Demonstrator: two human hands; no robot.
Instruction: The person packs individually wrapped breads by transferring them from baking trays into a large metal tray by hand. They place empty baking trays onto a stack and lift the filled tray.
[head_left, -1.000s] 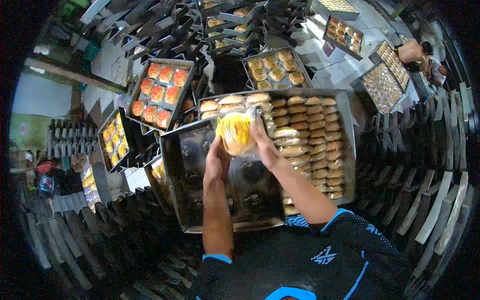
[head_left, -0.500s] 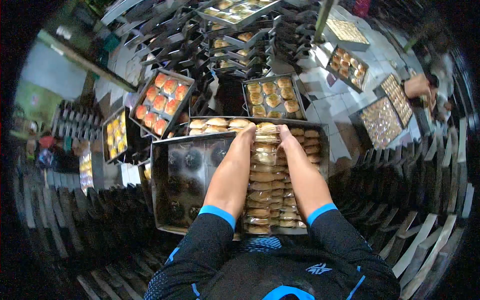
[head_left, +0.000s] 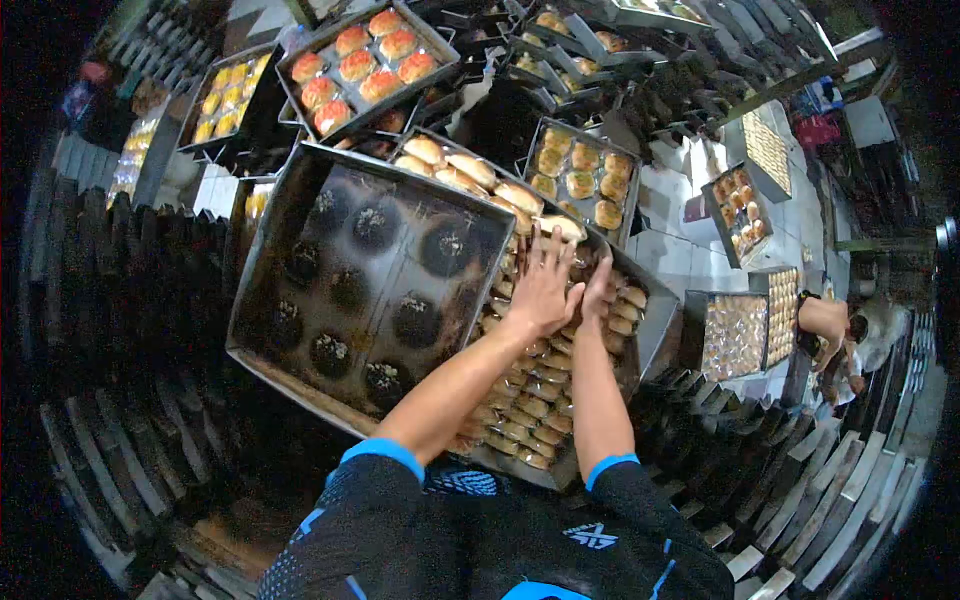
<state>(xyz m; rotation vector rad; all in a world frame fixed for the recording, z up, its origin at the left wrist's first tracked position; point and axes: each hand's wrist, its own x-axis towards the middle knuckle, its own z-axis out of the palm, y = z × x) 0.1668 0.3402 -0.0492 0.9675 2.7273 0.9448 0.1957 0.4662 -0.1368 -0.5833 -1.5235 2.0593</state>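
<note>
Left hand [head_left: 543,292] is palm-down over the far part of the packed buns [head_left: 535,405], fingers a bit spread and aimed away from me, thumb out toward my other hand. Fingertips are by the near side of a pale long bun [head_left: 562,228] at the end of the far row. Right hand [head_left: 597,291] is just beside it, turned nearly edge-on, fingers pointing up and away (blurry, so I can't tell if it's pinching anything). Can't confirm how hard either one presses on the buns.

Packed buns sit in tight lines in the bun tray [head_left: 657,325], clear wrap glinting on many of them. More pale long buns [head_left: 470,170] run along the far wall, angled up to the left.

Dark baking tray [head_left: 385,255] is left of the packed buns, its right wall right along them. Round blackened patches with pale crumbs on its base.

Past that: red-topped buns [head_left: 358,66] in a tray far left of my hands, yellow-topped buns [head_left: 224,103] farther left, green-flecked buns [head_left: 580,184] in a tray straight beyond. Off right, glossy brown buns [head_left: 740,212] in a tray, then a tray of small wrapped pieces [head_left: 735,335] near another person [head_left: 826,320], bent over at the edge of view. Black sleeves on me, blue cuffs [head_left: 384,455].
</note>
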